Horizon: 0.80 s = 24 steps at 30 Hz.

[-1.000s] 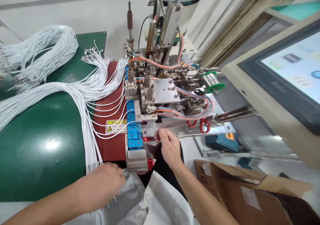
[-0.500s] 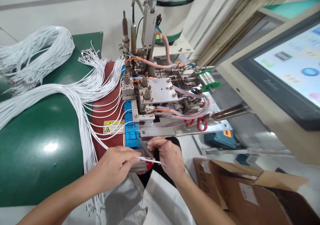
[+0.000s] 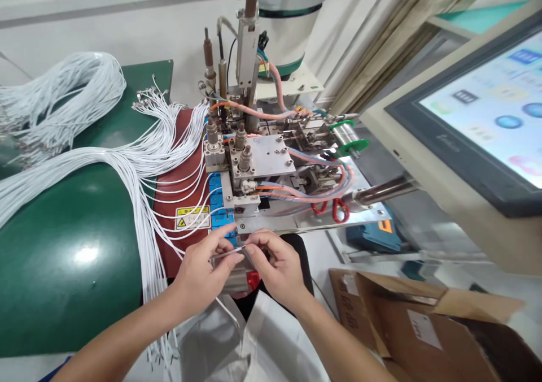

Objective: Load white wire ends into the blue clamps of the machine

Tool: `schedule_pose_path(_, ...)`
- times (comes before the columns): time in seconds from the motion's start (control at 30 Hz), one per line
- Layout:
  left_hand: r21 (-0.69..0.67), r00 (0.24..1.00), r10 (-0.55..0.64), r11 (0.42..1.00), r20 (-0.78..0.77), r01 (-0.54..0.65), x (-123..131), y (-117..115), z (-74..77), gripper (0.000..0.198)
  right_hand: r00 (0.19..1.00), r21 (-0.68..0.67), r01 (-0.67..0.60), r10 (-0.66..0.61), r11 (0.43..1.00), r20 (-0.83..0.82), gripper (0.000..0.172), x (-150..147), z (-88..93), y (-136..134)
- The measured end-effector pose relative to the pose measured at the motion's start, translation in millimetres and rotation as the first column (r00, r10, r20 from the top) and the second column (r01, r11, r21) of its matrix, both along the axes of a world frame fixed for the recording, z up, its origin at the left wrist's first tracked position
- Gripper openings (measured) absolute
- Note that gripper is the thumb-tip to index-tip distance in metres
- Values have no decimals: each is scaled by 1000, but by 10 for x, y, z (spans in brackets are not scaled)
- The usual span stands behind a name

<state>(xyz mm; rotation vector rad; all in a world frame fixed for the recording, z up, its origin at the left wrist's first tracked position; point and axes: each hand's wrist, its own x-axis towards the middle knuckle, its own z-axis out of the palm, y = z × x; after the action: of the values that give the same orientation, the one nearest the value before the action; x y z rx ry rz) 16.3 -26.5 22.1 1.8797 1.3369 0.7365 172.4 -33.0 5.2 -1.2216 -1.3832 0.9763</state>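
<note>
My left hand (image 3: 201, 272) is curled round a thin white cable (image 3: 228, 253), with its index finger raised near the blue clamps. The fingertips of my right hand (image 3: 277, 266) pinch that cable's end, just in front of the machine's edge. Below my left hand hangs a loose white cable end (image 3: 228, 312). Beyond my hands runs a row of blue clamps (image 3: 220, 219) with white cables laid into them. A thick bundle of white cables (image 3: 105, 155) spreads from the green table toward these clamps.
A metal machine (image 3: 269, 159) with a wire spool (image 3: 345, 138) stands ahead. On the right are a touchscreen (image 3: 486, 105) and an open cardboard box (image 3: 402, 320). A second cable bundle (image 3: 84, 96) lies on the green table (image 3: 76, 291).
My right hand has come in and closed on the cable end, where before it was beside it. My left hand has shifted slightly right, its index finger lifting. A loose cable end now shows below.
</note>
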Motion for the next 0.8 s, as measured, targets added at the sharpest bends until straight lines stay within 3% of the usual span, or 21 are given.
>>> schedule_pose_path(0.13,358,994,-16,932,-108,54,4,-5,-49,19,999,-52,51,-50,997,13,10,-37,4,7)
schedule_pose_path(0.2,390,994,20,920,-106,23,12,7,-52,18,993,-116,62,-73,991,-91,11,-53,-26,3)
schedule_pose_path(0.3,223,997,74,972,-13,-69,32,35,-40,16,975,-160,44,-77,986,-208,10,-60,-92,10)
schedule_pose_path(0.47,-56,995,67,996,78,-62,46,53,-41,19,990,-117,0,-17,993,-142,6,-45,-115,59)
schedule_pose_path(0.63,-125,994,62,991,95,-50,51,46,-73,20,999,-45,40,-40,998,-5,10,-83,-52,77)
schedule_pose_path(0.8,-195,978,152,973,142,-123,80,41,-112,17,977,94,179,-188,979,100,11,-196,-78,56)
